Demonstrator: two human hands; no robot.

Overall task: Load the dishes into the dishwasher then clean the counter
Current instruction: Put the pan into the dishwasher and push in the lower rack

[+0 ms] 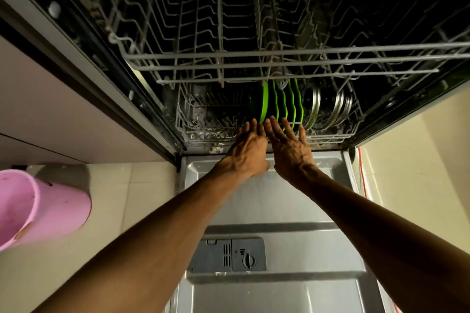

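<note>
Lower rack [330, 138]: green plates [279, 107], steel plates [328, 107] upright; both hands' fingers [276, 127] straight, empty.

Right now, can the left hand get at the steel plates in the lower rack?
Probably not directly. The left hand is at the green plates; the right hand and those plates lie between it and the steel plates, further right in the lower rack.
</note>
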